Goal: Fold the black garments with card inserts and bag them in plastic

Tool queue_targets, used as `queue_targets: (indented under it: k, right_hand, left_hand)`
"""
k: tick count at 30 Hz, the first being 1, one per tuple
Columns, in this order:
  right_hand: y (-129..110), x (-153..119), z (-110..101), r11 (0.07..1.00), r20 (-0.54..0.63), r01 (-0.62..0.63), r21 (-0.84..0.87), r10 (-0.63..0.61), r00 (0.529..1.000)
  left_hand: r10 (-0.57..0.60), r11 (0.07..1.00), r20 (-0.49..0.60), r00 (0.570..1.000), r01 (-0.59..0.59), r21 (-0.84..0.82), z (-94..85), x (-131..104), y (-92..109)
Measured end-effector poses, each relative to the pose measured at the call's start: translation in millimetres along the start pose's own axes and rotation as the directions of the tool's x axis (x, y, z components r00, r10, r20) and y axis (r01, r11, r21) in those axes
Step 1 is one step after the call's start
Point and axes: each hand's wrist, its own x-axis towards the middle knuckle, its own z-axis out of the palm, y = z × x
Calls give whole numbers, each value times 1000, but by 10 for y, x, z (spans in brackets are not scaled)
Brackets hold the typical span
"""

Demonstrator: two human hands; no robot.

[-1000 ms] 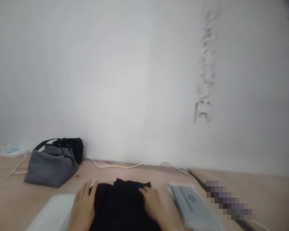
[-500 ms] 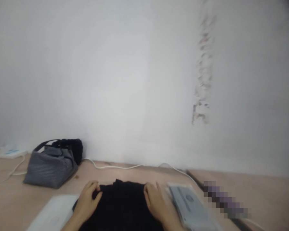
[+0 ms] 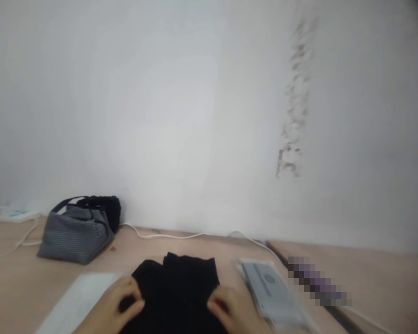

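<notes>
A black cloth garment (image 3: 176, 294) lay on the tabletop (image 3: 191, 246), between a white flat sheet or packet (image 3: 78, 299) and a grey package in clear plastic (image 3: 271, 280). It looked light, soft and limp, unlikely to break but apt to crease or slump if lifted from one spot; opposite side edges seemed the best places to take hold, so that the layers stayed together.

The left hand (image 3: 107, 304) was at the garment's left edge and the right hand (image 3: 237, 308) at its right, each with thumb and fingers curled into a narrow grip. Whether either pinched fabric could not be told.

The uneven far edge, rounded at left and squarer at right, faced the wall (image 3: 160, 130). The visible length seemed to run away from the person, though with the near end out of view, the true long axis was uncertain.
</notes>
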Motion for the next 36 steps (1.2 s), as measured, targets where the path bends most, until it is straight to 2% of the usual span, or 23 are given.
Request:
queue_targets:
  k: [3, 6, 9, 12, 15, 18, 24, 26, 31, 34, 36]
  right_hand:
    - [99, 495, 220, 991, -56, -95, -98, 90, 994]
    - [256, 836, 470, 975, -57, -163, -152, 156, 986]
    - [389, 940, 648, 954, -66, -217, -205, 208, 976]
    - [439, 906, 723, 941, -96, -243, -235, 226, 969]
    - [402, 813, 698, 941, -138, -238, -242, 210, 968]
    - [330, 669, 611, 944, -195, -218, -250, 171, 966]
    - [251, 478, 470, 946, -254, -160, -282, 87, 963]
    - [239, 551, 406, 940, -275, -170, -297, 86, 957]
    - [221, 1011, 193, 909, -320, -277, -312, 174, 931]
    - [226, 1163, 197, 904, -287, -296, -307, 209, 935]
    - [211, 1176, 283, 904, -241, -302, -302, 234, 942]
  left_hand:
    - [-124, 956, 0, 992, 120, 267, 307, 389, 13]
    - [-219, 910, 19, 975, 198, 365, 538, 597, -47]
    - [-271, 878, 24, 962, 237, 416, 595, 586, -126]
    - [-268, 868, 43, 962, 222, 445, 520, 495, -184]
    - [-195, 888, 97, 976, 134, 439, 442, 443, -195]
    - [-115, 897, 138, 984, 44, 439, 438, 414, -166]
    - [-103, 846, 194, 976, -16, 533, 400, 387, -4]
    - [-89, 834, 182, 979, -26, 550, 329, 460, 77]
    - [-45, 823, 34, 998, 17, 568, 212, 802, 190]
    - [-51, 819, -10, 999, 48, 572, 302, 914, 178]
    - [-76, 810, -39, 996, 85, 580, 410, 877, 170]
